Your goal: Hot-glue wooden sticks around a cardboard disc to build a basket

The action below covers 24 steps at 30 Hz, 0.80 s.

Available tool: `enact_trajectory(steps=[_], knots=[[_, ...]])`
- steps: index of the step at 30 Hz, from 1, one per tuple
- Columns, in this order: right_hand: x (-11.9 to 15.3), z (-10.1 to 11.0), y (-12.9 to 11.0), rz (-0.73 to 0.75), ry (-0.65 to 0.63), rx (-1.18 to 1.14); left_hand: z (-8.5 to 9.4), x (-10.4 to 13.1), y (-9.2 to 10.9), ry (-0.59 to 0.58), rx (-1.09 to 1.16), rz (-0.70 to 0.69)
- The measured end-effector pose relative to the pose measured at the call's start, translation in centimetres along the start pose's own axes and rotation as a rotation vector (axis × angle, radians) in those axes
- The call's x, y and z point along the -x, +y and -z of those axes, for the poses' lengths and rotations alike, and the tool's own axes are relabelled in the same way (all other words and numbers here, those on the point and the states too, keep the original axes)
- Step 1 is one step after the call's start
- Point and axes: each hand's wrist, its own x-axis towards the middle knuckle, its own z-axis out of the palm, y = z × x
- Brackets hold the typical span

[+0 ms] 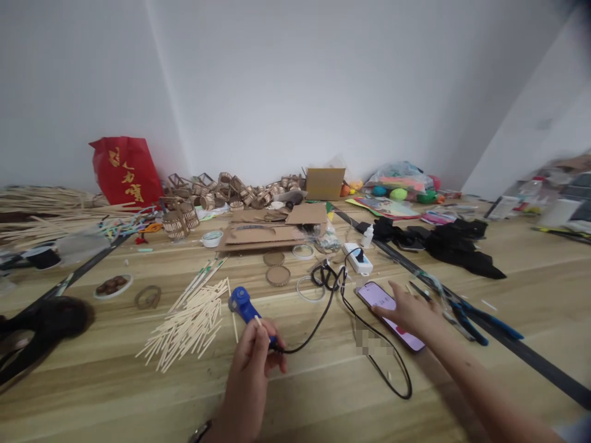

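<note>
Holding a thin pale wooden stick (pixel 257 320) between thumb and fingertips, our left hand (pixel 249 363) is closed narrow; its lower fingers appear to wrap the grip of a blue corded tool (pixel 241 299). Our right hand (pixel 410 311) is open, fingers spread over a lit smartphone (pixel 376 295) lying flat to the right of the tool.

Progress, as we judge it: numerous small slatted wooden pieces (pixel 175 226) are assembled and grouped toward the rear. Material not yet used includes a loose heap of pale sticks (pixel 189 329) left of the tool and two round brown flat pieces (pixel 277 276) beyond it, which show no sticks attached.

We work on a light wood-grain table (pixel 314 406). A black cord (pixel 295 352) runs from the tool toward a white power strip (pixel 359 261). Brown cardboard sheets (pixel 258 237) lie behind the round pieces; blue-handled pliers (pixel 466 323) and black fabric (pixel 462 246) occupy the right side. At the rear, a red bag with gold lettering (pixel 124 169) stands before a plain pale wall (pixel 300 80).
</note>
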Motion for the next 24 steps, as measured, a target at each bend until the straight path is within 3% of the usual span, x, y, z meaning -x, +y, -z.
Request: enact_trajectory(steps=[5, 11, 14, 17, 20, 24], knots=[[-0.2, -0.1, -1.1, 0.026, 0.027, 0.086, 0.0, 0.4, 0.2, -0.021, 0.002, -0.015], [-2.9, 1.0, 0.6, -0.049, 0.014, 0.007, 0.6, 0.5, -0.8, -0.048, 0.023, -0.044], [-4.1, 2.0, -0.2, -0.051, 0.098, -0.263, 0.9, 0.5, -1.4, -0.062, 0.079, -0.062], [-4.7, 2.4, -3.0, 0.035, -0.036, -0.632, 0.6, 0.9, -1.4, -0.039, 0.160, -0.094], [-5.1, 1.9, -6.1, 0.071, -0.197, -0.793, -0.3, 1.7, -0.9, 0.012, 0.277, -0.085], [-5.9, 1.6, -7.6, 0.046, -0.256, -0.918, -0.9, 2.8, 0.4, 0.071, 0.376, -0.008]])
